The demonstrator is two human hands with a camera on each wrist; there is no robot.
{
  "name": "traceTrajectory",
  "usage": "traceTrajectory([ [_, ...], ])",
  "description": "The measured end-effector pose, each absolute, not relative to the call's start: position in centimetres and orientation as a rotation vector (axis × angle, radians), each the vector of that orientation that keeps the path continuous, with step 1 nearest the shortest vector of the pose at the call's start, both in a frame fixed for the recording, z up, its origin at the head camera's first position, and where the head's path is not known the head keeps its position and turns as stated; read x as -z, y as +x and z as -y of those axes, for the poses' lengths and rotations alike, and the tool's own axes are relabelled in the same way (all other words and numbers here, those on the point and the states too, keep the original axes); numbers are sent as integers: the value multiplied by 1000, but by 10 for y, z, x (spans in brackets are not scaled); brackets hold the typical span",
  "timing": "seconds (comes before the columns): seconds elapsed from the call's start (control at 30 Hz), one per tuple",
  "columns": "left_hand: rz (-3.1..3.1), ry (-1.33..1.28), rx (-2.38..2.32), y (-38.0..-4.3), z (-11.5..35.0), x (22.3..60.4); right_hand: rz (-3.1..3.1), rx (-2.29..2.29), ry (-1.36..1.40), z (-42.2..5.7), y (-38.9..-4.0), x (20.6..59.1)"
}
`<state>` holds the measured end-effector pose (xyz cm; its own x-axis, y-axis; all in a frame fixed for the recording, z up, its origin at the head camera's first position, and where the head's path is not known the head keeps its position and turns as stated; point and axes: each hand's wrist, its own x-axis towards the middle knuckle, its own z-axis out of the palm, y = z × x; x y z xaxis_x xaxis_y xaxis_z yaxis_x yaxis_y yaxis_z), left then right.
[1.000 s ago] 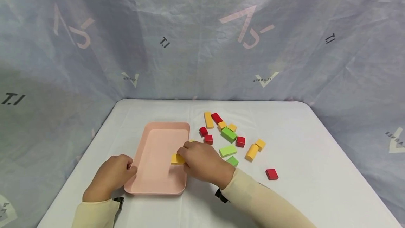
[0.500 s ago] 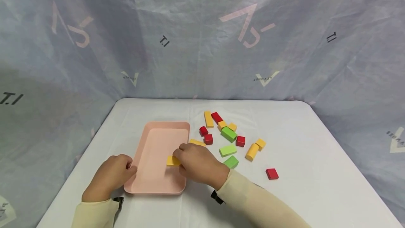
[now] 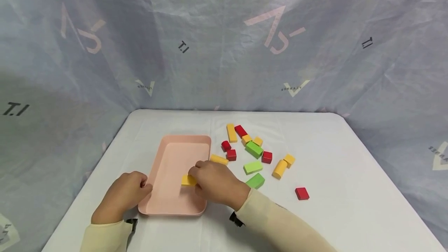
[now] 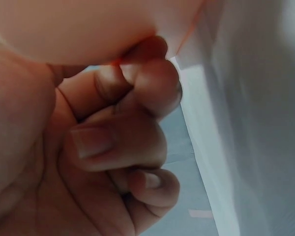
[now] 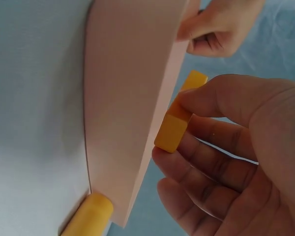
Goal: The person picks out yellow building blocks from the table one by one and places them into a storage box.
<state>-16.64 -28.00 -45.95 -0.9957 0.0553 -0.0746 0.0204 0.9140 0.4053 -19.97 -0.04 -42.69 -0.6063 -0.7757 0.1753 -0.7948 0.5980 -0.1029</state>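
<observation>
A pink plastic tray (image 3: 175,156) lies left of the table's middle. My left hand (image 3: 123,190) grips its left rim near the front corner, fingers curled, thumb over the wall. In the left wrist view the tray's wall (image 4: 88,29) passes between thumb and fingers. Above the tray's right side, my right hand (image 3: 217,184) pinches a yellow rectangular block (image 3: 188,180). The right wrist view has this block (image 5: 171,132) between thumb and fingertips, level with the rim. Against the tray's right wall lies a yellow cylinder (image 3: 219,159).
Right of the tray several loose blocks are scattered: a red cylinder (image 3: 226,146), a red cube (image 3: 231,155), green blocks such as one light green (image 3: 253,167), and another yellow cylinder (image 3: 279,169). One red block (image 3: 302,193) lies apart. A grey printed cloth (image 3: 224,49) hangs behind the white table.
My right hand has moved left and slightly nearer with the yellow block, further over the tray, uncovering the yellow cylinder behind it. The left hand stays on the rim.
</observation>
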Motion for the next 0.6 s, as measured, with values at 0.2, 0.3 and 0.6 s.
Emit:
traceTrajectory([
  [0.2, -2975, 33, -632, -166, 281, 460, 2720, -227, 1334, 3, -202, 432],
  [0.3, -2991, 50, -631, -166, 281, 460, 2726, -196, 1340, 5, -201, 434],
  [0.6, -2982, 40, -647, -166, 278, 459, 2759, -127, 1296, 9, -201, 440],
])
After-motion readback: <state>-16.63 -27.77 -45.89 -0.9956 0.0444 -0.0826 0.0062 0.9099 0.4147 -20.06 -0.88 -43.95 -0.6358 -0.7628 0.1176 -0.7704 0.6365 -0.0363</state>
